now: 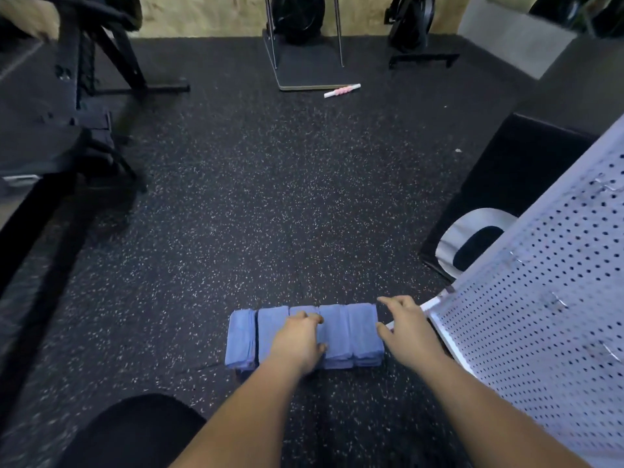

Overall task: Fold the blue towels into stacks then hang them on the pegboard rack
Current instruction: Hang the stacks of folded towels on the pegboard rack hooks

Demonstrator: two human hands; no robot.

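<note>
A: Where are the folded blue towels [351,332] found?
B: In a row of side-by-side stacks on the speckled rubber floor [270,197]. The middle stack is covered by the left hand [299,339], with the fingers curled over its far edge.
A: And the right hand [405,327]?
B: It is held spread at the row's right end, with nothing gripped. The white pegboard rack [540,298] is just beside it. Open floor is left beyond the row and to its left.
</note>
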